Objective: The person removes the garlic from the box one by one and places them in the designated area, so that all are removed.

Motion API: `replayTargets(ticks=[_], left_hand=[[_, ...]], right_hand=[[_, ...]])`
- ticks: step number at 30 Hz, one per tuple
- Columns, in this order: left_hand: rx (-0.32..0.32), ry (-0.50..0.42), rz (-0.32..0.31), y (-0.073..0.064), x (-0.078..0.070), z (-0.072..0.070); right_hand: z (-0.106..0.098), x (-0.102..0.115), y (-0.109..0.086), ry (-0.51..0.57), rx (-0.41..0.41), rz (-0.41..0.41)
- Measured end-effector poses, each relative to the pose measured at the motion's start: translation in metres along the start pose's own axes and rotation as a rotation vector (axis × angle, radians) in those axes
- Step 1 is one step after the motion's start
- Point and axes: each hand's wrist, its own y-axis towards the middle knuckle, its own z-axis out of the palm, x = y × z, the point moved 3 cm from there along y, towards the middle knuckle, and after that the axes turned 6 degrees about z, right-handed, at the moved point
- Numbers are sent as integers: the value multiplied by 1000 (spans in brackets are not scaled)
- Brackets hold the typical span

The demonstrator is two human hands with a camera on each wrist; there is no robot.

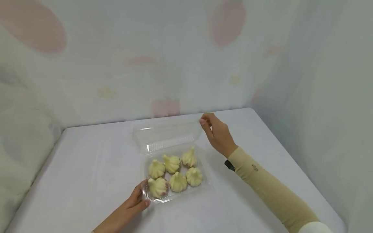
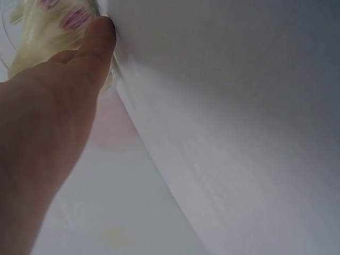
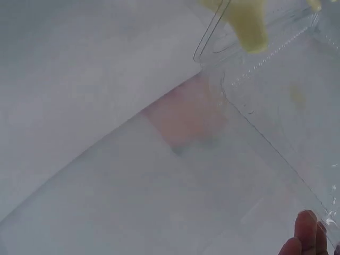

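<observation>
A clear plastic clamshell container [image 1: 205,186] is on the white table, its hinged lid [image 1: 167,134] raised at the back. Several pale garlic bulbs [image 1: 178,182] sit in its base in two rows, some showing purplish bottoms. My left hand [image 1: 132,204] grips the base at its front left corner, thumb on the near side. In the left wrist view, the thumb [image 2: 98,45] lies beside a purple-marked garlic bulb [image 2: 53,32]. At the lid's far right corner, my right hand [image 1: 218,134] pinches the edge with curled fingers; the right wrist view shows its fingertips [image 3: 305,228] at that edge.
The white tabletop [image 1: 87,171] extends on both sides of the container. Behind it hangs a pale curtain [image 1: 186,64] with pink and yellow patches, and more fabric [image 1: 335,113] encloses the right and left sides.
</observation>
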Motion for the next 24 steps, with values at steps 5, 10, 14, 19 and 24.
replayTargets(ticks=[5, 10, 14, 19, 24], left_hand=[[28, -6, 11, 5, 2, 5], [36, -7, 16, 7, 3, 8], [45, -6, 52, 9, 1, 9], [44, 31, 74, 12, -1, 7], [39, 13, 67, 16, -3, 3]], right_hand=[[29, -27, 14, 63, 44, 213], [60, -58, 0, 110, 183, 411], [78, -78, -28, 220, 380, 580], [85, -88, -51, 354, 471, 709], [78, -83, -53, 466, 477, 744]])
